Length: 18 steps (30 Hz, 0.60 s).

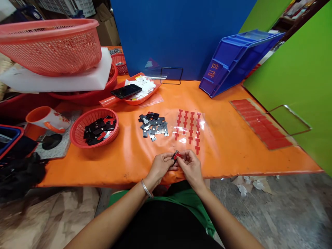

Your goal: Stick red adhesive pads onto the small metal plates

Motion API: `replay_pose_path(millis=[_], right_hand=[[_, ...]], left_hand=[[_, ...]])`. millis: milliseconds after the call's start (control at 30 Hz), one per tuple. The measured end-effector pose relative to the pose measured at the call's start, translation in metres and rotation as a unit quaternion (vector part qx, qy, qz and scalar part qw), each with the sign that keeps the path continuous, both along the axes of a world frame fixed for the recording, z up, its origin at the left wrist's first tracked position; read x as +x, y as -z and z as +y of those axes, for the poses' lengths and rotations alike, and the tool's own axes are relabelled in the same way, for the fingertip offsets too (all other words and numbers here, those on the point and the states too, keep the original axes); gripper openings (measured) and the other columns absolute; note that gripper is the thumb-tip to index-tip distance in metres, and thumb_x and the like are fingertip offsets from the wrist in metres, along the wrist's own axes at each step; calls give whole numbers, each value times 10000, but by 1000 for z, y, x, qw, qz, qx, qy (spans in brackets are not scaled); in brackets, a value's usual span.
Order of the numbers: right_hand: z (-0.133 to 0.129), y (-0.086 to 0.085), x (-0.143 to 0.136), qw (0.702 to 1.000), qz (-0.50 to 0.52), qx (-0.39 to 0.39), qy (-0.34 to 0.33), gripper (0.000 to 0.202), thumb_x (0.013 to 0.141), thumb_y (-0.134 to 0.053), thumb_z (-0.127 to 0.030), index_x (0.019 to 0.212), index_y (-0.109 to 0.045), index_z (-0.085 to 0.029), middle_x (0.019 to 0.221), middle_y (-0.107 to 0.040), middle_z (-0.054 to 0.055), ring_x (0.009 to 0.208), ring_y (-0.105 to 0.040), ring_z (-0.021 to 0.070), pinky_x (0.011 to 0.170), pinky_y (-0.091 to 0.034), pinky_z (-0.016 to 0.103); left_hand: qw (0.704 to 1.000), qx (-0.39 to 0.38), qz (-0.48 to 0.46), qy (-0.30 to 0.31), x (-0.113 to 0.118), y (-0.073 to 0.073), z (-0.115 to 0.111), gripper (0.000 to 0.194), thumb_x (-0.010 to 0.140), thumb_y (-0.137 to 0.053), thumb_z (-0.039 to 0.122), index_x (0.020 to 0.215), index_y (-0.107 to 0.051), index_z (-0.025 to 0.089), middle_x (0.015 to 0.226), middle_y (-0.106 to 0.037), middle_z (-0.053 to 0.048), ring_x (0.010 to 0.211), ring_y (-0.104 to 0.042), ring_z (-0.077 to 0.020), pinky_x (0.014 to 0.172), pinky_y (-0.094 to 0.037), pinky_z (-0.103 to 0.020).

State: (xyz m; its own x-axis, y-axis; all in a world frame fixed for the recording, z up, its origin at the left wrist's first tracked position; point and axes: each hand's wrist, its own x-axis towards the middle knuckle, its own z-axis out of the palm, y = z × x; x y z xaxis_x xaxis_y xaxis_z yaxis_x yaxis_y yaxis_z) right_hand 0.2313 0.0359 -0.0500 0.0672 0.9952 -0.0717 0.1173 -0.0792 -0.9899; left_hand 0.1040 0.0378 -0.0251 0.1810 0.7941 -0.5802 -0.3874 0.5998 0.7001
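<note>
Between my hands, close to the table's front edge, is a small dark flat metal piece (174, 158) with a red sticker (177, 155) on its face. My left hand (163, 165) pinches the metal piece from the left. The fingers of my right hand (190, 166) close on the red sticker at its right side. Just beyond lies a clear sheet (188, 142) bearing rows of red T-shaped stickers (192, 126). A loose pile of similar black metal pieces (153, 125) sits to the left of the sheet.
At the left, a red basket (74, 133) holds black pieces, some with red on them. Behind it are a mug (44, 117), a red scoop (111, 101) with paper slips and a phone (126, 91). A blue bin (225, 62) leans at back right, near a red-striped board (261, 122).
</note>
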Motion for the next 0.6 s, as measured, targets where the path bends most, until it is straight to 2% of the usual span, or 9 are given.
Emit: replay_pose_path(millis=[367,600], right_hand=[[0,1,0,1000,-19,10,4,169,773,-633,-340,813,-529,-213,701,-539,-16,564,-512,125,530,-480,256],[-3,-1,-1,999,-33,23,1,150,798,-621,-323,829,-528,-209,655,-512,-37,530,-508,111,494,-448,228]], left_hand=[[1000,2,-8,-5,-1,-1,0,155,767,-600,44,915,-641,69,738,-708,-74,592,-660,-109,653,-558,-225],[999,-9,32,-42,7,-3,-1,115,786,-572,37,880,-635,55,697,-706,-81,585,-671,-133,606,-552,-226]])
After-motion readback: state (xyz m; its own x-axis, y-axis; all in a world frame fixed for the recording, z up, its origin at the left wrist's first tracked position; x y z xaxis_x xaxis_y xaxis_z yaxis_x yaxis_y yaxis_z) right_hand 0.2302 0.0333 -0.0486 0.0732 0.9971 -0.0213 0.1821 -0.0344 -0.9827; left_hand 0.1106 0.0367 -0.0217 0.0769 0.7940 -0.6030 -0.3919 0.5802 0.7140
